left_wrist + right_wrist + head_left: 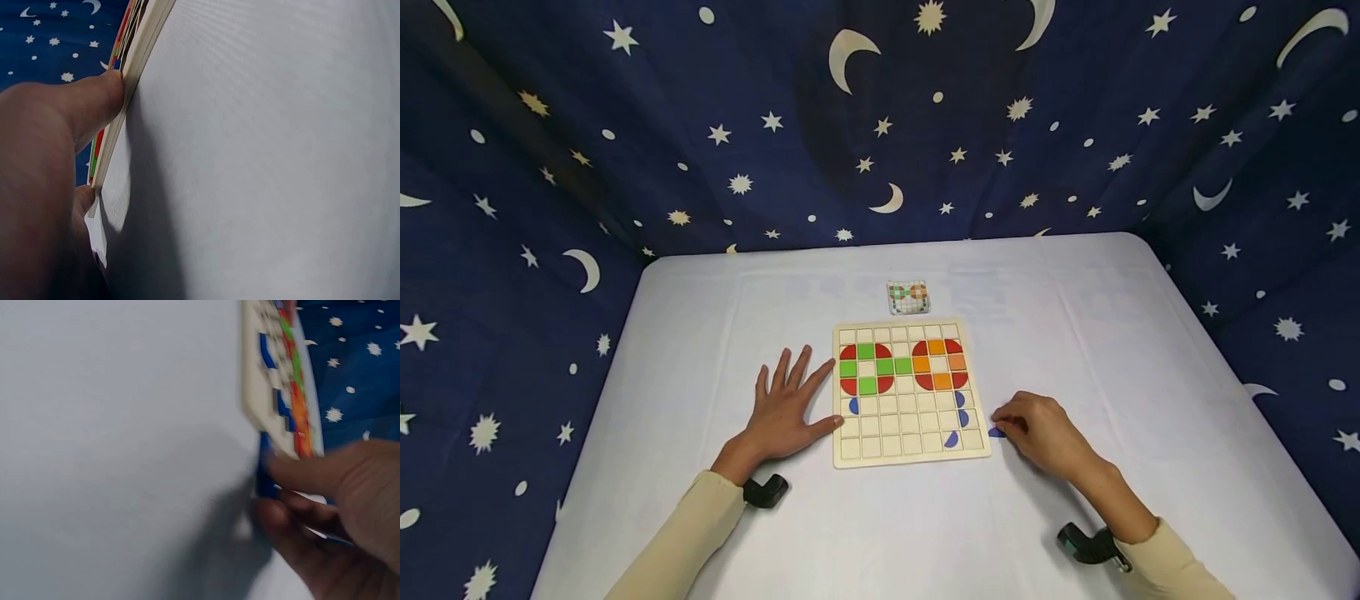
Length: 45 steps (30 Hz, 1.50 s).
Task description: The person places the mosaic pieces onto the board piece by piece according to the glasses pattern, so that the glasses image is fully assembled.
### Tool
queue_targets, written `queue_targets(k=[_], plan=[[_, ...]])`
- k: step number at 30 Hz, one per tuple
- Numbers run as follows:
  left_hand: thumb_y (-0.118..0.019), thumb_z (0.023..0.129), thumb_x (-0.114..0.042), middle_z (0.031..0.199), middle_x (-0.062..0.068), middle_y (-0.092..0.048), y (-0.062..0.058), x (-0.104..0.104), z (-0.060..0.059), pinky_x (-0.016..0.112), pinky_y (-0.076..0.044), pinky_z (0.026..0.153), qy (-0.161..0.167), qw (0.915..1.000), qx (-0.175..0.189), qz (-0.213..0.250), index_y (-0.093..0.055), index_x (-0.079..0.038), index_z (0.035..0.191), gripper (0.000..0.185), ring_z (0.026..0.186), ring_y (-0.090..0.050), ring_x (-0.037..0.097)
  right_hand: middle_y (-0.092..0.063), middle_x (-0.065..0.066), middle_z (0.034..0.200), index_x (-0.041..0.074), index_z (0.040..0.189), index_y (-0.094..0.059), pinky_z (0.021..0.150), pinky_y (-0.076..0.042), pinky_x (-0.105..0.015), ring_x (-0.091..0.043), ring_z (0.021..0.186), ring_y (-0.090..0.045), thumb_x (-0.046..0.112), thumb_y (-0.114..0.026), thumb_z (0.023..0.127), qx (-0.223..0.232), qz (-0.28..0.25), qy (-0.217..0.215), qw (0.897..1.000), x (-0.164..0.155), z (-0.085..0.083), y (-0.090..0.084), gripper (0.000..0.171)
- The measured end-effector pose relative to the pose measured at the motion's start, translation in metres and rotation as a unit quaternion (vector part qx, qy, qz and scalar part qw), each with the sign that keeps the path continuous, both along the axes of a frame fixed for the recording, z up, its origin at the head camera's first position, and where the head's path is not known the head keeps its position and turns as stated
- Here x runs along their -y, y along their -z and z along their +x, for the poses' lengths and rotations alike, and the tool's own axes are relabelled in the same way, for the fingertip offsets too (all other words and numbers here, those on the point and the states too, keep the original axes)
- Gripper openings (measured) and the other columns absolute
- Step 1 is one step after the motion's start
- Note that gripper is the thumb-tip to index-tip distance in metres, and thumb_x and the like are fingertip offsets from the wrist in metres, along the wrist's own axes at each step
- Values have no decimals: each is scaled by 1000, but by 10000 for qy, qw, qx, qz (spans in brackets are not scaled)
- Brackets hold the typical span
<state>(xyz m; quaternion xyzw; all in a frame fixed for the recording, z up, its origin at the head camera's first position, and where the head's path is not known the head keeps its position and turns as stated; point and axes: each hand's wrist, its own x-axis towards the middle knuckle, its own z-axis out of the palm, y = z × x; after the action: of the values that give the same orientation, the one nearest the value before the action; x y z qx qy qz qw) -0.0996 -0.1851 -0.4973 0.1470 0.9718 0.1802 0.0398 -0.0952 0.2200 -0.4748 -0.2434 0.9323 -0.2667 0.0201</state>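
A wooden grid board (pixel 889 427) lies flat on the table, with red, green and orange pieces in its upper rows. Several blue half-round pieces sit lower down, one at the left (pixel 853 406) and others near the right side (pixel 963 418). My left hand (pixel 782 414) is spread out, its thumb and a fingertip touching the board's left edge. Just off the board's right edge, my right hand (pixel 1037 429) pinches a blue piece (pixel 996 432) between thumb and fingers; in the right wrist view this blue piece (pixel 267 465) is partly covered by the fingers.
Behind the board lies a small pattern card (pixel 909 297) showing a similar coloured design on a grid. A white cloth covers the table (pixel 760 308). Dark blue curtains (pixel 820 167) with moons and stars stand at the back and both sides.
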Motion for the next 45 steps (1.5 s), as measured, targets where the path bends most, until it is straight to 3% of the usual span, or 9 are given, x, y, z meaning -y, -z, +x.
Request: queue_targets(k=[7, 13, 19, 25, 30, 35, 45], plan=[[-60, 85, -67, 164, 13, -7, 1, -1, -1, 66, 4, 109, -3, 10000, 33, -21, -27, -27, 157, 89, 148, 5, 39, -62, 5, 85, 3, 94, -77, 63, -50, -24, -6, 72, -55, -4, -84, 71, 602, 194, -432, 9971, -10, -1, -11, 25], [-59, 85, -66, 164, 12, -5, 4, -2, -2, 66, 5, 109, 35, 9999, 96, 25, -26, -27, 158, 89, 147, 6, 38, -61, 8, 78, 7, 85, -75, 59, -48, -23, -5, 66, -53, -7, -80, 69, 529, 233, -417, 9975, -14, -4, -8, 22], [-59, 85, -67, 164, 11, -4, 5, -2, -2, 65, 5, 109, 40, 9999, 100, -52, -25, -28, 158, 89, 148, 7, 37, -64, 6, 81, 8, 87, -75, 60, -48, -26, -10, 68, -55, -5, -81, 67, 188, 86, -62, 9998, -3, -6, -11, 25], [-59, 86, -67, 164, 11, -4, 2, -1, -2, 64, 6, 109, 21, 9998, 150, -97, -25, -28, 158, 89, 148, 8, 37, -67, 6, 84, 9, 90, -77, 63, -48, -27, -9, 69, -57, 0, -78, 69, -322, -242, -263, 9988, 42, -4, -15, 22], [-60, 86, -66, 164, 12, -5, 1, 2, -2, 65, 5, 109, 9, 9999, 120, -66, -26, -27, 157, 88, 148, 7, 38, -64, 0, 78, 5, 89, -76, 57, -43, -22, -10, 65, -53, -3, -72, 72, -383, -799, -763, 9931, 107, -5, -10, 20], [-60, 88, -63, 163, 14, -8, 2, 5, -2, 67, 3, 108, 111, 9999, 11, 38, -29, -25, 157, 84, 147, 4, 40, -65, -3, 78, 3, 87, -76, 59, -45, -19, -9, 67, -55, -2, -72, 74, -653, -892, -961, 9892, 163, -5, -7, 15], [-60, 89, -60, 163, 15, -10, 0, 4, -1, 68, 1, 108, 143, 9998, -103, 59, -31, -24, 156, 82, 147, 2, 41, -61, -1, 77, 2, 80, -76, 60, -48, -17, -9, 67, -58, 3, -79, 81, -896, -473, -918, 9906, 195, 5, 4, 4]])
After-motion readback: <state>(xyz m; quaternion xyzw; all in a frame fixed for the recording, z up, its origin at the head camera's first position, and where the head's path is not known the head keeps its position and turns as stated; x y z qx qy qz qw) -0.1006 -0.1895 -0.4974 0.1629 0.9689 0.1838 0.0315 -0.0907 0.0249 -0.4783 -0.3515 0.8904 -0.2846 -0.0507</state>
